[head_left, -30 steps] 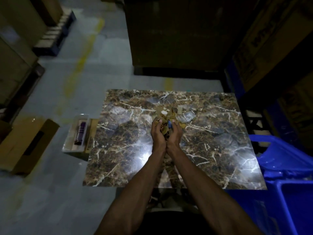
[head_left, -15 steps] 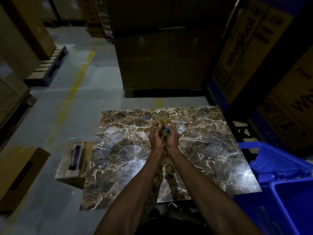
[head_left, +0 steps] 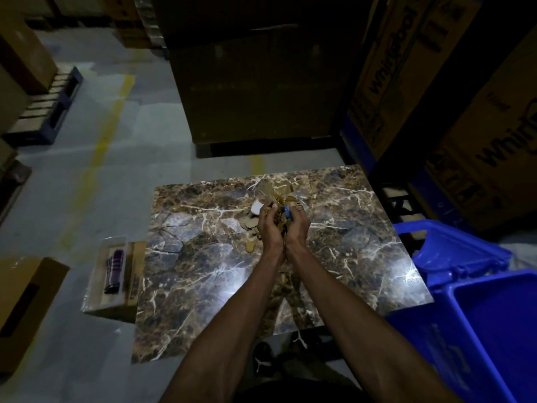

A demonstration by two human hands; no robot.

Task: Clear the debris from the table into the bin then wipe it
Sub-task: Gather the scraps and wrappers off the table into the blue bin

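My left hand (head_left: 268,228) and my right hand (head_left: 297,228) are pressed together, cupped around a bunch of debris (head_left: 277,199) made of brown cardboard scraps, a white piece and a small blue bit. They are held above the middle of the dark marble table (head_left: 203,271). A few brown scraps (head_left: 248,225) fall or lie just left of my hands. A blue bin (head_left: 494,321) stands at the table's right side.
A clear tray with a purple cloth (head_left: 114,270) rests on a low box at the table's left edge. An open cardboard box (head_left: 26,303) sits on the floor farther left. Big cartons (head_left: 479,112) and a pallet stack (head_left: 255,82) crowd the back and right.
My cupped hands have lifted the debris higher off the table and some brown scraps have dropped out on the left. The camera has tilted up and moved back a little.
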